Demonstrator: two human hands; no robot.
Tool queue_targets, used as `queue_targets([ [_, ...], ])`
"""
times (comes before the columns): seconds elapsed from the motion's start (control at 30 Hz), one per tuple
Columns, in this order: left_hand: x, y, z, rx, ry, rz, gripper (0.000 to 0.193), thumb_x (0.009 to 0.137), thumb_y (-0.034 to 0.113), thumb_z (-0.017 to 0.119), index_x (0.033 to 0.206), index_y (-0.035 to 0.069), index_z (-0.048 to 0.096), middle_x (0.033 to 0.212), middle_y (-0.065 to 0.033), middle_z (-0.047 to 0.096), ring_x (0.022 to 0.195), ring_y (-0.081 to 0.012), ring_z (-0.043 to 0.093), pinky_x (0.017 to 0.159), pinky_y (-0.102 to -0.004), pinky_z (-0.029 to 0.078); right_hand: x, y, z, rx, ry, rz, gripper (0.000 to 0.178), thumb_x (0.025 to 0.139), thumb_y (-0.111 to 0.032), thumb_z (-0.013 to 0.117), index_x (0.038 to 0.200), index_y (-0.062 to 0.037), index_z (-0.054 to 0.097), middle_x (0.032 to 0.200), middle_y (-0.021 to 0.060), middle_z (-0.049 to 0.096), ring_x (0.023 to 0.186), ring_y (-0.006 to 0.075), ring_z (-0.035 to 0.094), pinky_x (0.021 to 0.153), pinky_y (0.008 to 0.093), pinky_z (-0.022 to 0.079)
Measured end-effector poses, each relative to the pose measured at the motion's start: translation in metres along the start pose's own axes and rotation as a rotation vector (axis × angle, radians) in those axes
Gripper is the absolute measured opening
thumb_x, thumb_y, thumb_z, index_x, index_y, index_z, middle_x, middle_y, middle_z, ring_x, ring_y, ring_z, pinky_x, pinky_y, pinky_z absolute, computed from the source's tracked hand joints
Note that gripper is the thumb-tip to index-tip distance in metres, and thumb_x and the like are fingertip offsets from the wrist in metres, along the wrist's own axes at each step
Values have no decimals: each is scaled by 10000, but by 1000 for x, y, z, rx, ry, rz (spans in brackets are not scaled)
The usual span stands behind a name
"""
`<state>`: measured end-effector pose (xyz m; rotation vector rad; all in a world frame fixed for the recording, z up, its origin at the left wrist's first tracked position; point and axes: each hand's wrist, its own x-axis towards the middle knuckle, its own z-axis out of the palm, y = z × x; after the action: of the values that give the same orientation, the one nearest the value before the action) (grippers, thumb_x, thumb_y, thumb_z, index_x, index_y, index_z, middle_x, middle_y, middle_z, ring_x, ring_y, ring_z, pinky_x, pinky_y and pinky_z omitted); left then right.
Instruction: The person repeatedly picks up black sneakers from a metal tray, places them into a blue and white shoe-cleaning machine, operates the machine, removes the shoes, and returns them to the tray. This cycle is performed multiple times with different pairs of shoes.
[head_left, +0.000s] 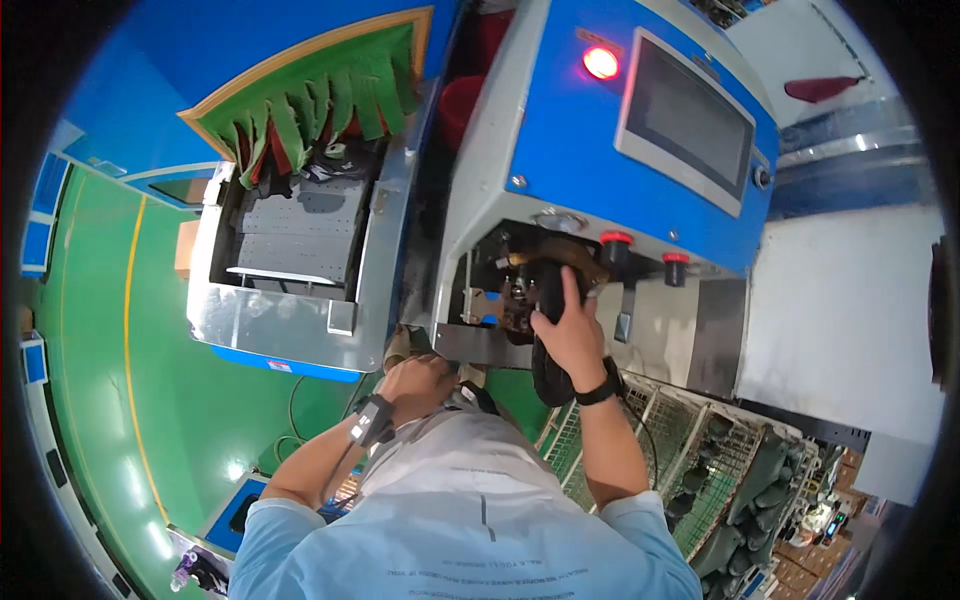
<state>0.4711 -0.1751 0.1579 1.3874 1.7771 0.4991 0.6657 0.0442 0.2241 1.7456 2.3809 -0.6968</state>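
A black shoe upper [552, 375], long and curved, stands tilted at the opening under the blue machine's front. My right hand [572, 340] is closed around its right side, the index finger stretched up along it and the thumb across it. The top of the upper reaches a brown curved part [572, 252] inside the machine opening. Low in front of my waist, my left hand [418, 385] is curled by the machine's lower left corner. Its fingertips are hidden, and beige shapes that I cannot name show beside it.
The blue machine [560, 130] carries a dark screen [685, 120], a lit red lamp [600, 63] and red-topped knobs [617, 240]. At left stands a metal conveyor [290, 330] with a green strip curtain [300, 110]. A wire rack [660, 430] with several dark shoe parts is at lower right.
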Motion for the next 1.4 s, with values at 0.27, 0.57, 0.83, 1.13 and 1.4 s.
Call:
queue_targets([
  [0.27, 1, -18, -16, -38, 29, -85, 359, 1038, 372, 608, 1069, 37, 732, 1118, -179, 736, 1046, -391, 701, 904, -497, 563, 8, -9, 28, 62, 214, -13, 964, 943, -447, 713, 1702, -161, 193, 1515, 516, 340, 1287, 650, 536, 933, 611, 582],
  [0.57, 19, -12, -10, -1, -55, 100, 384, 1025, 384, 588, 1072, 39, 749, 1046, -241, 739, 1008, -446, 711, 894, -543, 567, -12, -10, 49, 182, 466, -67, 1030, 907, -357, 761, 1714, -187, 145, 1473, 503, 385, 1186, 683, 567, 909, 613, 575],
  [0.83, 25, 25, -11, -247, -130, 82, 552, 1038, 563, 562, 1135, 46, 730, 964, -199, 757, 927, -365, 743, 824, -492, 579, -128, 22, 94, -47, 560, -348, 751, 820, -314, 814, 1519, -186, 569, 1424, 367, 489, 1182, 532, 630, 887, 575, 590],
  [1.13, 43, 41, 32, -1129, -927, -587, 644, 976, 718, 624, 982, 82, 726, 907, -48, 688, 775, -132, 605, 748, -303, 527, -188, 35, 4, 266, -101, -300, 938, 878, -365, 834, 1651, -88, 380, 1235, 271, 659, 1104, 396, 709, 986, 451, 576],
  [1.4, 0, 36, -40, -508, -476, -240, 586, 921, 444, 754, 1228, -50, 681, 1110, -172, 686, 1012, -271, 668, 889, -405, 550, -67, -6, 83, 1752, 118, 333, 673, 1000, -239, 736, 1575, -33, 452, 1264, 72, 674, 1099, 184, 664, 956, 356, 537],
])
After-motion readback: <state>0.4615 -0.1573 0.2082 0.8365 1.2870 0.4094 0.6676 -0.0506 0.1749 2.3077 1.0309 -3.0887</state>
